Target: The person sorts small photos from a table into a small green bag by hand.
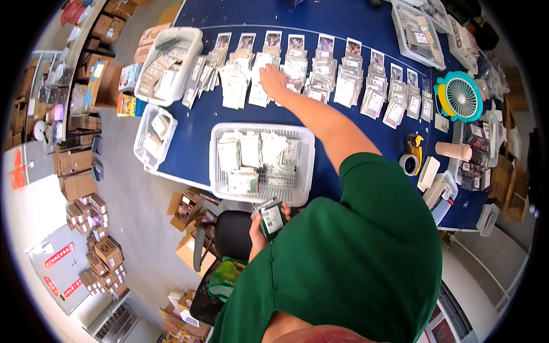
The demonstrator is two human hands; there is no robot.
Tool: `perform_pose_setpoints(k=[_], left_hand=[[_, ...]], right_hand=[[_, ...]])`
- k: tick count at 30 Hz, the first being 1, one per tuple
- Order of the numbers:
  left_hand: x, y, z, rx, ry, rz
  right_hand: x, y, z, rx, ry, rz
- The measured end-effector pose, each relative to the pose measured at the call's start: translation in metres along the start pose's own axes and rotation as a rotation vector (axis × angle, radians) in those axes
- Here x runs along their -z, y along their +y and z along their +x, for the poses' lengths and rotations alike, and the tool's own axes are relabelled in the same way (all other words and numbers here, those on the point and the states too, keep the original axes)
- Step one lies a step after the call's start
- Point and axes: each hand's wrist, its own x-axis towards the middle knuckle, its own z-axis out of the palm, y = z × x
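Note:
My left hand [258, 235] is closed around a small stack of labelled flat packets [273, 219], held close to my body by the near edge of the basket. My right arm stretches across the blue table, and my right hand [273, 83] rests over a pile of packets [260, 91] in the row, its fingers slightly apart. Similar overlapping piles run along the table, each topped by a picture card [326, 43] at its far end. Between my arms and the row stands a white basket [309, 166] holding bundles of packets [250, 150].
A white bin [194, 43] and a smaller basket [137, 150] of packets stand at the left. On the right are a round turquoise fan [462, 96], a pink bottle [453, 151], a tape dispenser [416, 151] and more baskets. A black chair [234, 228] stands below the table edge.

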Motion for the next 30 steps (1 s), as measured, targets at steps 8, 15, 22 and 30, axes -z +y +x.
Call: perform_pose_setpoints(k=[8, 15, 22, 30], left_hand=[[-0.013, 0.012, 0.004, 0.051, -0.140, 0.104], [-0.026, 0.026, -0.017, 0.184, -0.349, 0.193], [-0.028, 0.039, -0.039, 0.178, -0.397, 0.257], [-0.028, 0.058, -0.048, 0.171, -0.418, 0.428]], right_hand=[[0.208, -0.076, -0.201, 0.379, -0.884, 1.129], [0.267, -0.082, -0.256, 0.282, -0.802, 1.044], [0.306, -0.109, -0.276, 0.335, -0.723, 0.943], [0.320, -0.135, -0.281, 0.392, -0.672, 0.633]])
